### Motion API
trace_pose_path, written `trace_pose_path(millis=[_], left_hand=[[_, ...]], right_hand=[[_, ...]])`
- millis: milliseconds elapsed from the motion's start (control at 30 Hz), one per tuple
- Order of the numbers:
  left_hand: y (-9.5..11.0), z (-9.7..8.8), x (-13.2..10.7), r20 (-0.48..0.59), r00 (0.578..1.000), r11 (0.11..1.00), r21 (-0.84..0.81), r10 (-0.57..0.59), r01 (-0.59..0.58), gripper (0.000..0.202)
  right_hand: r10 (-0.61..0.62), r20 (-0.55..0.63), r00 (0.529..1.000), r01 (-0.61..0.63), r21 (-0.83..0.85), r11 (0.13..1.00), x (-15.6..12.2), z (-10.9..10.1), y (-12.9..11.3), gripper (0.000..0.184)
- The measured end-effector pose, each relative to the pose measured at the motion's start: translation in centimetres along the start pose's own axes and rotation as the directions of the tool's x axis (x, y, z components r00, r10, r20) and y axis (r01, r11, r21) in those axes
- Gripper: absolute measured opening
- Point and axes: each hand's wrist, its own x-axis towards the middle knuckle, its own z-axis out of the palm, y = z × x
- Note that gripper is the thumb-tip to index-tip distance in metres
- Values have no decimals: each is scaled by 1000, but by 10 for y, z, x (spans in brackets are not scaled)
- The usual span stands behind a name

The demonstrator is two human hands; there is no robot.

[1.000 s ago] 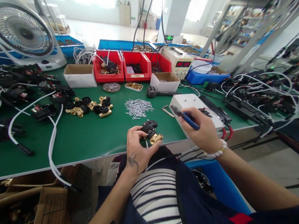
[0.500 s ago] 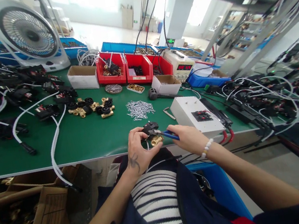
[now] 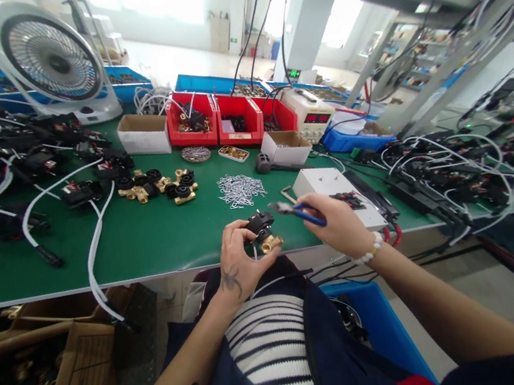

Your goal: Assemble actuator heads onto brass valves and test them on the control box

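Note:
My left hand (image 3: 236,262) is closed around a small valve (image 3: 263,230) with a black top and a brass fitting, held just over the near edge of the green table (image 3: 147,236). My right hand (image 3: 341,228) grips blue-handled pliers (image 3: 296,210), whose jaws point left and sit just above and right of the valve. A pile of small silver wire clips (image 3: 240,190) lies on the mat behind the valve. Several more black-and-brass valves (image 3: 158,185) are grouped farther left.
A white box (image 3: 335,190) with red and black leads stands beside my right hand. Red bins (image 3: 216,121), cardboard boxes (image 3: 143,134), a white fan (image 3: 51,59) and a power supply (image 3: 310,112) line the back. Cabled black parts cover the left (image 3: 14,172) and right (image 3: 453,168).
My right hand brought the pliers from over the white box to the valve, then lifted them slightly up and right. The left hand kept holding the valve in place.

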Motion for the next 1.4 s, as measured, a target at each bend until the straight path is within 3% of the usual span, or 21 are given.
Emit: trace_pose_path(millis=[67, 100, 200, 233, 267, 333, 400, 433, 567, 600, 700, 733, 900, 1000, 1067, 1167, 1233, 1300, 1333, 1400], left_hand=[[0, 0, 0, 1, 1000, 1000, -1, -1, 1, 37], [0, 0, 0, 0, 1000, 1000, 0, -1, 1, 37], [0, -1, 1, -5, 1000, 1000, 7, 0, 1, 38], [0, -1, 1, -6, 1000, 1000, 9, 0, 0, 38], [0, -1, 1, -7, 1000, 1000, 10, 1, -1, 38], [0, -1, 1, -5, 1000, 1000, 11, 2, -2, 38], [0, 0, 1, -6, 1000, 1000, 12, 3, -3, 38], [0, 0, 1, -7, 1000, 1000, 13, 3, -3, 38], [-1, -1, 0, -12, 1000, 1000, 20, 11, -11, 39], [-1, -1, 0, -11, 1000, 1000, 22, 14, -14, 39], [-1, 0, 0, -7, 1000, 999, 32, 20, -20, 39], [-1, 0, 0, -6, 1000, 999, 36, 23, -23, 38], [-2, 2, 3, 3, 998, 996, 63, 60, -60, 42], [2, -3, 7, -14, 997, 992, 104, 76, -74, 41], [8, -11, 10, -32, 996, 987, 142, 85, -79, 40], [24, -25, 16, -20, 989, 973, 182, 147, -141, 40], [37, -34, 19, 18, 973, 954, 194, 231, -230, 42], [49, -40, 21, 56, 948, 926, 206, 313, -317, 44], [54, -41, 22, 72, 937, 912, 212, 343, -350, 45], [62, -44, 22, 98, 911, 884, 220, 401, -412, 45]], right_hand=[[43, -131, 990, -35, 58, 998, -1, 0, 0, 24], [50, -98, 994, -46, 38, 998, -1, 1, 0, 23], [24, 218, 976, -1, -104, 995, -1, 5, -1, 22], [10, 268, 963, 24, -122, 992, -1, 6, -1, 22], [-4, 252, 968, 33, -111, 993, -1, 6, -1, 23], [-2, 66, 998, 4, -26, 1000, -1, 6, 0, 26], [39, -79, 996, -35, 41, 999, -1, 6, 1, 28], [47, -57, 997, -46, 30, 999, -2, 7, 1, 27], [12, 292, 956, 30, -141, 990, -2, 8, 0, 22], [4, 288, 957, 38, -140, 989, -1, 7, 0, 23], [26, 82, 996, -22, -45, 999, -1, 6, -2, 29], [43, 71, 997, -42, -28, 999, -1, 7, -3, 29], [72, 322, 944, -70, -20, 997, -6, 17, -10, 17], [222, 249, 943, -253, 97, 963, -4, 24, -7, 30], [340, 217, 915, -359, 52, 932, -2, 33, -2, 43], [342, 169, 924, -339, -47, 939, 0, 50, 3, 58], [279, 69, 958, -285, 104, 953, -2, 55, -1, 65], [258, -3, 966, -228, 458, 859, -7, 50, -11, 65], [255, 18, 967, -205, 652, 730, -10, 44, -18, 64], [220, 149, 964, -224, 903, 367, -19, 29, -36, 67]])
